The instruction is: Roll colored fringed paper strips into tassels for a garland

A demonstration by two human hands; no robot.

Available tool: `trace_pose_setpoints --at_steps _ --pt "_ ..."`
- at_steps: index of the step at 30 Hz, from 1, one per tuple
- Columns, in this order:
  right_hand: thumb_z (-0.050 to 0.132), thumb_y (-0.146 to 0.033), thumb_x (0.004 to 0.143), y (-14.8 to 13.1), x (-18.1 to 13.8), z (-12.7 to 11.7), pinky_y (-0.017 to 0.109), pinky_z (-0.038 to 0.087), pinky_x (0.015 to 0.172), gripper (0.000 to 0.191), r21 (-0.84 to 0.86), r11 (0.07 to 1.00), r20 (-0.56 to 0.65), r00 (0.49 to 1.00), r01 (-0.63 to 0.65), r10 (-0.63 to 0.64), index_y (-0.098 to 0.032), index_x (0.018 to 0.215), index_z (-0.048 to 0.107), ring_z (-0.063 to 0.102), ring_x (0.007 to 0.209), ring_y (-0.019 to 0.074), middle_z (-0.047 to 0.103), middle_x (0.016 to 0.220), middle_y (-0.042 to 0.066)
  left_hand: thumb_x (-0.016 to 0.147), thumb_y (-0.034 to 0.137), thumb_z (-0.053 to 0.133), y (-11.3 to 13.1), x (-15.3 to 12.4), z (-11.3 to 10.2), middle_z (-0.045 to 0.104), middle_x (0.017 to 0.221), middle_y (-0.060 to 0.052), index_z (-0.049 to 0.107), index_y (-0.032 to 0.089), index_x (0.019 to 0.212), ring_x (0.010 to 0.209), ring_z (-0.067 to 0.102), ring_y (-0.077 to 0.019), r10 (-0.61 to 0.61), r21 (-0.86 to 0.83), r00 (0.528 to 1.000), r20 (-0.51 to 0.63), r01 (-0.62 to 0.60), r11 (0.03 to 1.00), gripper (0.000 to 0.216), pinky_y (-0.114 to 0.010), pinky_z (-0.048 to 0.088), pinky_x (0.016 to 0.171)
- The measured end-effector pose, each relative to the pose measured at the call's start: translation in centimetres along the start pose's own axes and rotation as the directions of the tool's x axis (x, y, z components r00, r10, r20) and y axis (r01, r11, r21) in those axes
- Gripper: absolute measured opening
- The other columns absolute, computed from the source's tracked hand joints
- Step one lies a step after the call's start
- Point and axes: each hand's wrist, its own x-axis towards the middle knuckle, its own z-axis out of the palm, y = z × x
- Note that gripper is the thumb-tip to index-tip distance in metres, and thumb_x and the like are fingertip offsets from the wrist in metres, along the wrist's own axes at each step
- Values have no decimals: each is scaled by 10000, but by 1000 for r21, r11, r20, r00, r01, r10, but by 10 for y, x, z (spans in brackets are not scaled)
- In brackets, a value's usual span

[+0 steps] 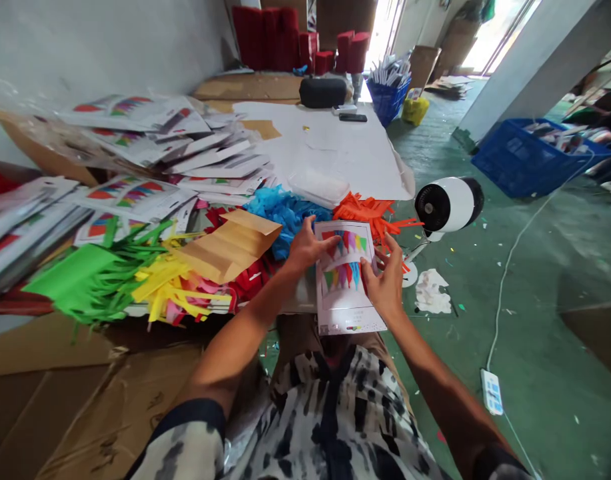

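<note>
A white printed card packet (pixel 346 300) with rows of colourful tassels pictured on it lies in front of me at the table's near edge. My left hand (pixel 309 245) grips its upper left side, thumb across the printed face. On the right side my right hand (pixel 385 277) holds it, thumb on the face and fingers around the edge. Just beyond lie orange paper strips (pixel 366 208) and blue tissue strips (pixel 280 212). Left of the packet sit a brown paper envelope (pixel 230 245), yellow strips (pixel 168 283) and green strips (pixel 93 277).
Stacks of similar printed packets (pixel 140 197) cover the table's left side. A clear plastic box (pixel 319 189), a black case (pixel 323 92) and a phone (pixel 353 118) rest farther back. To the right stand a white fan (pixel 448 203) and a blue basket (pixel 523 160); a power strip (pixel 492 392) lies on the floor.
</note>
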Motion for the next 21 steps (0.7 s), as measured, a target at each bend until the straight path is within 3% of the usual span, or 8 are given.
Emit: trace_pose_setpoints --at_steps 3,6,10,14,18,21 --pt "723 -491 927 -10 0 -10 564 577 1049 772 104 994 -33 999 -26 30 -357 1579 333 650 1274 287 416 1624 133 741 395 933 2 -11 -4 751 1171 -134 341 183 1615 1036 754 -296 70 -395 997 21 -56 917 1076 -387 631 865" --pt "790 -502 879 -26 5 -30 579 564 1083 905 231 973 -22 1000 5 0 -405 1602 255 591 1389 307 312 1689 124 743 409 932 9 -43 -15 758 1108 -61 412 316 1579 901 751 -234 241 -549 960 142 -126 827 989 -331 638 752" --pt "851 -443 836 -51 -5 -64 528 622 1022 985 323 943 103 988 76 -115 -454 1612 244 652 1310 296 244 1732 97 774 367 919 6 -96 -30 727 1118 -34 622 297 1359 845 705 -162 343 -542 900 268 -154 826 660 -235 587 695" --pt "841 -349 859 -60 -49 -82 440 682 862 943 348 937 240 967 -5 -84 -460 1604 274 727 1078 222 283 1722 93 761 366 932 -9 -136 -36 697 1009 -29 703 223 1172 786 671 -137 332 -488 876 351 -132 863 491 -216 539 657" --pt "833 -279 870 -54 -94 -87 396 677 795 885 382 919 298 954 -99 -20 -442 1582 335 724 1061 208 300 1707 95 716 411 958 -13 -162 -31 700 1006 -62 761 184 941 963 682 -197 415 -366 862 290 -301 881 375 -285 554 818" --pt "833 -261 868 -53 -108 -89 403 674 786 878 392 912 288 958 -120 2 -454 1574 349 725 1052 211 302 1709 84 698 417 967 -10 -176 -24 677 1030 -54 810 224 1061 962 683 -187 454 -267 851 262 -388 882 440 -298 572 844"
